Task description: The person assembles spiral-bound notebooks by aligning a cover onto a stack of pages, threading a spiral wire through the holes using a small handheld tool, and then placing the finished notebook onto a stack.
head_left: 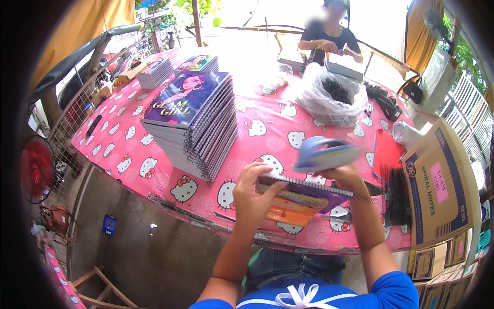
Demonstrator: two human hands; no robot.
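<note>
In front of me a spiral notebook [332, 202] with a purple cover is held tilted over the table, its coil along the upper edge. The coil's loose end sticks out at the right. My left hand [253, 194] grips the notebook's left end, thumb on the near side. Below that hand shows an orange and yellow printed sheet or cover [288, 212]. My right hand [343, 176] is closed at the base of a blue and pale grey object [325, 154], smeared by motion, whose kind I cannot make out. Its fingers are partly hidden.
A tall stack of spiral notebooks [190, 123] stands left of centre, smaller stacks [156, 74] behind. A plastic bag [333, 100] holds black coils. More black coils [397, 198] lie beside a cardboard box [441, 177] at right. Another person [332, 38] works across the pink table [170, 154].
</note>
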